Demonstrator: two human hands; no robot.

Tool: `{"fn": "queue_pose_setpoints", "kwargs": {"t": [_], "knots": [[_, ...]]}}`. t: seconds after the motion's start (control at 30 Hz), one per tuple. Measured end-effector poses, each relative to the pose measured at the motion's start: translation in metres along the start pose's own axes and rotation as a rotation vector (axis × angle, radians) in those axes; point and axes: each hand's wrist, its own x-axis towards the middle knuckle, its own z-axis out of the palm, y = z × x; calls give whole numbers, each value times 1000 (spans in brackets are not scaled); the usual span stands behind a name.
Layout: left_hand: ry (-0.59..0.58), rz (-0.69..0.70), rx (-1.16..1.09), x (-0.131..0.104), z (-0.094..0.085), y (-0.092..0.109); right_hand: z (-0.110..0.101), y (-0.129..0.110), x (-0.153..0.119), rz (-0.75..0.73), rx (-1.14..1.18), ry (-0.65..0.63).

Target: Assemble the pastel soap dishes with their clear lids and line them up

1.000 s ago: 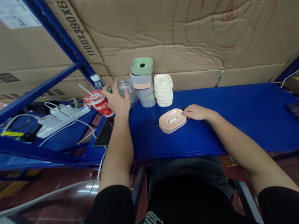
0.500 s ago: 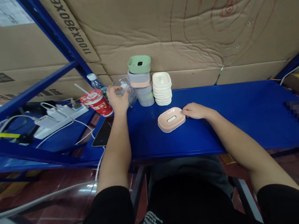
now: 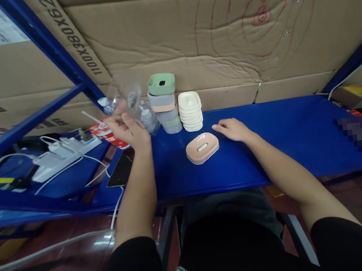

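A clear plastic lid, smeared by motion, is gripped by my left hand, raised in front of the red cup. More clear plastic pieces stand just right of that hand. My right hand hovers over or rests on the blue table, fingers pressed together with nothing seen in them. Left of it, not touching, lies the pink oval dish with a cream insert in its middle. Behind the dish rise a stack of cream dishes and a stack of grey and pink containers, topped by a green one.
A red cup with a straw and a bottle stand at the left. Farther left is a white power strip with cables. A dark flat device lies by my left forearm. Cardboard backs the blue table.
My left hand has lifted a clear plastic piece up and to the left. My right hand has let go of the pink dish and sits slightly apart from it. The view has shifted a little.
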Motion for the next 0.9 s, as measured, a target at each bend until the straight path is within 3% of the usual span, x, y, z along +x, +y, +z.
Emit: {"fn": "queue_pose_setpoints", "kwargs": {"t": [0.03,0.1,0.23,0.33,0.47,0.63,0.8,0.9], "knots": [[80,40,-57,-9,4,7,-2,-1,-1,-8,63,89],[19,63,-165,-32,14,22,-2,-2,-2,-65,225,208],[-520,-95,-164,-74,28,40,6,-6,-4,-190,518,156],[-801,-200,-52,-88,30,41,13,-10,-4,-117,607,168],[-948,-241,52,-84,28,36,14,-9,-1,-9,621,189],[-1200,-356,211,-70,21,35,15,-4,3,-37,444,98],[-1502,-325,378,-56,14,37,18,-8,0,-58,136,-41],[-1565,-279,502,-52,13,35,20,-13,-1,-25,14,-85]]}}
